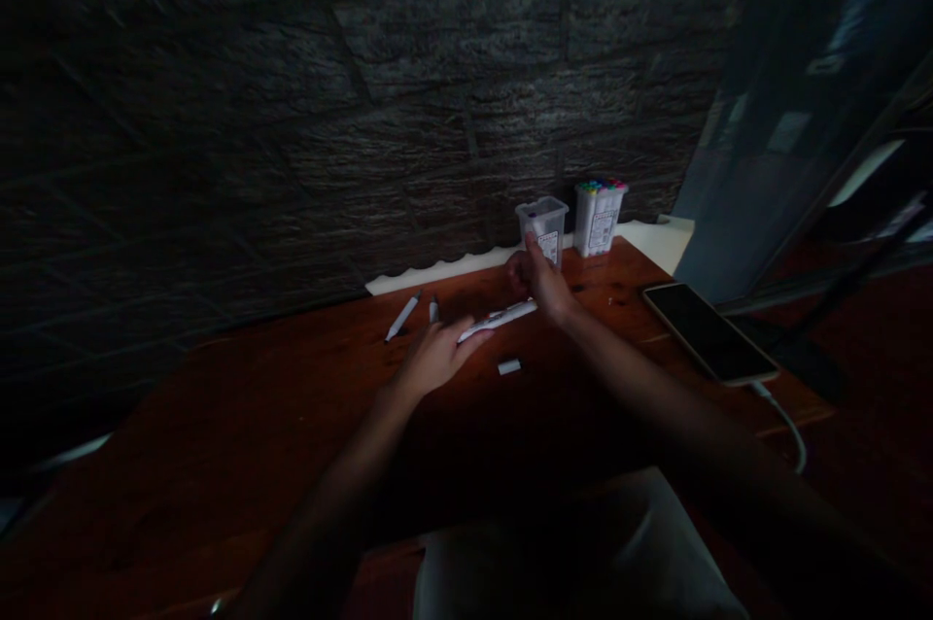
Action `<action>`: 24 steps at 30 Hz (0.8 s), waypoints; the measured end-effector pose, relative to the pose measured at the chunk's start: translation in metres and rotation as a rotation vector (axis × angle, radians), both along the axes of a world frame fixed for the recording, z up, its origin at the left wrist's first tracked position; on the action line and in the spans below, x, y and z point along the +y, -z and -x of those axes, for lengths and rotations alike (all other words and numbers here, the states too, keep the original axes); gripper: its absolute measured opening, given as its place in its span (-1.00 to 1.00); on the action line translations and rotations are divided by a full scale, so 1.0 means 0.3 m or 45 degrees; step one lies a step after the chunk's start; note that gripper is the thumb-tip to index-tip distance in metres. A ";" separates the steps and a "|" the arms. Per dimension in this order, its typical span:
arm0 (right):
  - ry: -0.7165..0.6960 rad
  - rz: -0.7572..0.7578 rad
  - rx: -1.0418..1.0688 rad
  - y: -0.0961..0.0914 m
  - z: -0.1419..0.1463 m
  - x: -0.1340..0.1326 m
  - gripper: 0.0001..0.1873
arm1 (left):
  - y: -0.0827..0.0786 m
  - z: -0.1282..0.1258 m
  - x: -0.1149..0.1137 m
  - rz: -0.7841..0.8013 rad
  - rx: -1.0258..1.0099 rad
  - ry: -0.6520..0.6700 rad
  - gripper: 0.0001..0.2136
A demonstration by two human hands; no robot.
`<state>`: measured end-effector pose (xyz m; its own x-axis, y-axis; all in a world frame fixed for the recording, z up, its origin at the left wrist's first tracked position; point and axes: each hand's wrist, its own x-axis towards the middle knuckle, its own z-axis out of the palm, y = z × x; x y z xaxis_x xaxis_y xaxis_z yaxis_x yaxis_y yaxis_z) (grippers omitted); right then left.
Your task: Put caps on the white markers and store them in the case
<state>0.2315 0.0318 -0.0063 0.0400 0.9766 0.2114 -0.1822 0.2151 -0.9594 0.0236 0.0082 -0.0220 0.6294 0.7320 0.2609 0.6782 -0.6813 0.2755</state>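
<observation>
My left hand is closed around white markers, which lie nearly level and point to the right; I cannot tell how many there are. Beside their far end is my right hand, its thumb raised apart from the loosely curled fingers, and nothing shows in it. Just behind that hand stands a clear plastic box with a label, partly hidden by the thumb. Two more markers, a grey-white marker and a shorter-looking marker, rest on the table beyond my left hand. A small white piece lies nearer me.
A second box full of markers with coloured ends stands at the back right. A phone with a white cable lies on the right of the wooden table. Behind runs a dark stone wall with a pale wavy-edged strip at its foot.
</observation>
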 end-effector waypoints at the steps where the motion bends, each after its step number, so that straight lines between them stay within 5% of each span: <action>1: 0.028 0.022 0.026 -0.001 -0.009 0.004 -0.30 | -0.002 0.003 0.003 0.004 -0.020 -0.019 -0.66; 7: -0.211 0.015 -0.145 0.010 -0.053 -0.009 -0.62 | -0.007 0.045 0.019 -0.010 -0.112 -0.093 -0.68; 11: -0.410 -0.026 -0.169 0.021 -0.066 -0.010 -0.65 | 0.000 0.056 0.031 -0.007 -0.165 -0.067 -0.70; 17: -0.271 -0.031 -0.096 0.015 -0.087 0.006 -0.69 | 0.013 0.066 0.045 -0.050 -0.278 -0.056 -0.75; 24: -0.274 -0.140 -0.427 0.024 -0.074 -0.008 -0.69 | 0.027 0.059 0.050 -0.070 -0.315 -0.051 -0.70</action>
<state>0.2535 0.0296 -0.0136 -0.2517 0.9260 0.2813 0.0843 0.3106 -0.9468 0.0059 0.0232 -0.0302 0.5119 0.7358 0.4435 0.6215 -0.6735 0.4001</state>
